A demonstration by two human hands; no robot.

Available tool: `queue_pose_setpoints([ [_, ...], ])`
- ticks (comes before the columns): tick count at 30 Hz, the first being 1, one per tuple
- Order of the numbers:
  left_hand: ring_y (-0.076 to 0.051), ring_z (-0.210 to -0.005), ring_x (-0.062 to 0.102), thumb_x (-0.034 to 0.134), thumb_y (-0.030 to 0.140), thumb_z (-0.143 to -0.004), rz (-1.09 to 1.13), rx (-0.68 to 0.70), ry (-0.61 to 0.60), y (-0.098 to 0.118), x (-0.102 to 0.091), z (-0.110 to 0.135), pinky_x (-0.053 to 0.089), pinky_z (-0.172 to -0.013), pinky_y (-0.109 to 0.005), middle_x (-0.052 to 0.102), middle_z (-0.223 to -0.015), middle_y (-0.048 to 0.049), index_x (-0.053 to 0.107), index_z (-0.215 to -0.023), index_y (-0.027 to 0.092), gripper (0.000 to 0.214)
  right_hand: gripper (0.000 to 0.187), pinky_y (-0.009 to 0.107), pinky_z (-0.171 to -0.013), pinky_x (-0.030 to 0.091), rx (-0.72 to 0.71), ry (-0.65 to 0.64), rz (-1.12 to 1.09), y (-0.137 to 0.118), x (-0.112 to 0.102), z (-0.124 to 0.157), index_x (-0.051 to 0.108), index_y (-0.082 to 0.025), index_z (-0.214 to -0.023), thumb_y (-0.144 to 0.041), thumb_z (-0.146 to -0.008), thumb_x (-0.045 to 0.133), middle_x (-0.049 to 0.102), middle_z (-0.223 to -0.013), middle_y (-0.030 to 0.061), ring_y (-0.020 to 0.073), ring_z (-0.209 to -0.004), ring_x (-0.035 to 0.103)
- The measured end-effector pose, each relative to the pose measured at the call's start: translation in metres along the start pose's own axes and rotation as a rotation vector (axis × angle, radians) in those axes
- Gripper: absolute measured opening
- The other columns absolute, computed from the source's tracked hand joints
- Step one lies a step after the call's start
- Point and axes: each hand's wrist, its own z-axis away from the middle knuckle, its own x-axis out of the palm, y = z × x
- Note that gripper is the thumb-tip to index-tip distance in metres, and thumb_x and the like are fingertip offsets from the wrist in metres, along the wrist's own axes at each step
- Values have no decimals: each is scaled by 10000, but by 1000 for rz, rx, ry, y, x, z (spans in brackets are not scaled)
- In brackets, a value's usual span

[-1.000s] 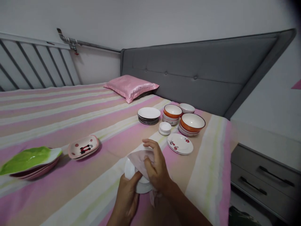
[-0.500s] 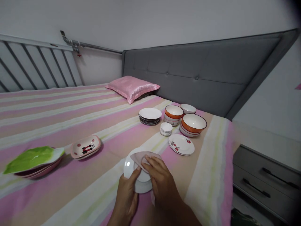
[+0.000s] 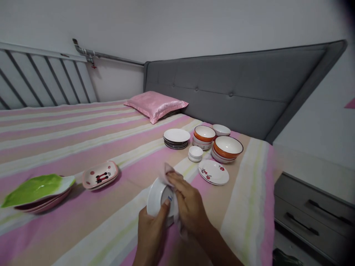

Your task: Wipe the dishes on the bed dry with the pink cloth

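My left hand [image 3: 152, 227] grips a white plate [image 3: 154, 195] by its near edge, thumb pressed on the underside. The plate is tilted, its foot ring and a small blue mark facing me. My right hand [image 3: 191, 203] is closed on a pale pink cloth [image 3: 168, 170] and presses it against the plate's right side; the cloth is slightly blurred. Just beyond lie flower-patterned plates [image 3: 213, 171] and a stack of small white dishes [image 3: 195, 152].
Orange-rimmed bowls [image 3: 227, 146] and stacked white plates [image 3: 176, 135] stand near the grey headboard [image 3: 210, 81]. To the left are rectangular pink-rimmed dishes [image 3: 100, 174] and a green leaf-shaped dish [image 3: 39, 189]. A pink pillow [image 3: 155, 105] lies farther back on the striped bed.
The plate has tipped up, showing more of its underside. My right hand and the cloth have moved from across its middle to its right edge.
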Motion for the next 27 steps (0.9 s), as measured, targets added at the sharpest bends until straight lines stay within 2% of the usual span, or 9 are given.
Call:
queue_pose_setpoints([
  [3, -182, -587, 608, 758, 257, -553, 49, 81, -19, -4, -4, -5, 471, -549, -252, 630, -566, -27, 657, -696, 101, 234, 491, 429, -1101, 244, -213, -163, 157, -8, 14, 9, 529, -277, -1266, -95, -829, 397, 541, -1297, 11, 202, -1258, 431],
  [5, -191, -635, 617, 759, 218, -515, 44, 124, -13, -6, -8, -8, 480, -573, -250, 638, -600, -22, 643, -680, 127, 222, 494, 415, -1098, 253, -322, -235, 219, -10, 20, 15, 495, -265, -1295, -109, -838, 388, 535, -1306, 5, 195, -1272, 412],
  [8, -205, -743, 633, 767, 206, -488, 36, 153, 43, -7, -13, -12, 501, -656, -258, 662, -687, -29, 624, -694, 158, 255, 472, 392, -1110, 228, -418, -321, 309, -12, 19, 17, 490, -238, -1291, -128, -844, 384, 532, -1312, -7, 170, -1266, 408],
  [11, -193, -759, 634, 786, 198, -478, 116, 152, -6, -8, -15, -13, 509, -690, -266, 683, -796, -38, 631, -794, 165, 354, 447, 364, -1123, 194, -442, -382, 366, -14, 12, 11, 509, -237, -1258, -118, -847, 380, 553, -1288, -23, 136, -1239, 417],
  [14, -135, -569, 584, 794, 200, -501, 94, 143, -67, -8, -15, -14, 477, -545, -211, 644, -627, -8, 623, -680, 132, 256, 452, 413, -1122, 170, -413, -358, 384, -14, 7, 4, 492, -253, -1271, -124, -852, 383, 533, -1307, -27, 162, -1244, 392],
  [16, -120, -518, 556, 789, 216, -535, 56, 117, -85, -6, -15, -13, 449, -496, -197, 621, -562, -9, 622, -629, 106, 221, 456, 435, -1117, 169, -380, -330, 376, -13, 6, 0, 476, -256, -1286, -130, -858, 379, 502, -1336, -23, 173, -1254, 373],
  [20, -174, -640, 631, 806, 231, -535, 114, 36, -42, 1, -11, -11, 509, -627, -261, 691, -695, -66, 662, -777, 71, 325, 458, 386, -1103, 230, -319, -258, 331, -7, 5, -7, 472, -247, -1291, -125, -861, 372, 476, -1359, -12, 149, -1271, 363],
  [23, -194, -680, 661, 809, 215, -544, 226, -19, -4, 3, -9, -10, 531, -665, -288, 713, -761, -83, 653, -910, 71, 423, 474, 377, -1111, 234, -275, -205, 323, 2, 5, -11, 432, -233, -1328, -128, -872, 352, 439, -1390, 0, 144, -1310, 327],
  [27, -196, -687, 683, 737, 129, -648, 350, -71, 58, 5, -9, -12, 555, -659, -280, 722, -788, -106, 647, -971, 60, 342, 478, 398, -1126, 225, -207, -133, 330, 18, 9, -6, 361, -227, -1378, -156, -907, 317, 378, -1431, 3, 153, -1350, 265],
])
